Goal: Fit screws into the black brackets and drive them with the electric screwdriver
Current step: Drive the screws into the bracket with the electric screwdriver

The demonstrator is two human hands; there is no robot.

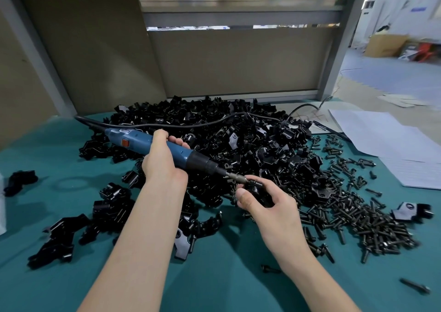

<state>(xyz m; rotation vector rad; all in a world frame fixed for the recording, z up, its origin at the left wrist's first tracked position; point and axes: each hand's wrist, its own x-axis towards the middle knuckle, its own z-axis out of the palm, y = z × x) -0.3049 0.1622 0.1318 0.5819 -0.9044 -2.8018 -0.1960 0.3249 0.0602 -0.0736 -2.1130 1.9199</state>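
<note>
On the green mat (214,276), mid-scene:
Left hand (160,161): your fingers wrapped around the electric screwdriver (152,144).
Right hand (267,199): your fingers clamped on a black bracket (256,187), bit tip touching it.
Bracket pile (238,140): far, behind both hands.
Screws (358,216): loose heap, right.

**Green bench heaped with brackets and screws**

A green-topped bench (214,283) carried a large heap of black brackets (238,140) at its centre, spilling toward the near left edge. One bracket (20,181) lay apart at far left, another (411,211) at far right. Dark screws (353,216) were strewn in a dense patch to the right, touching the heap, with a few strays near the front. White paper sheets (391,140) lay at the right rear. A black cable (167,125) trailed over the heap.
</note>
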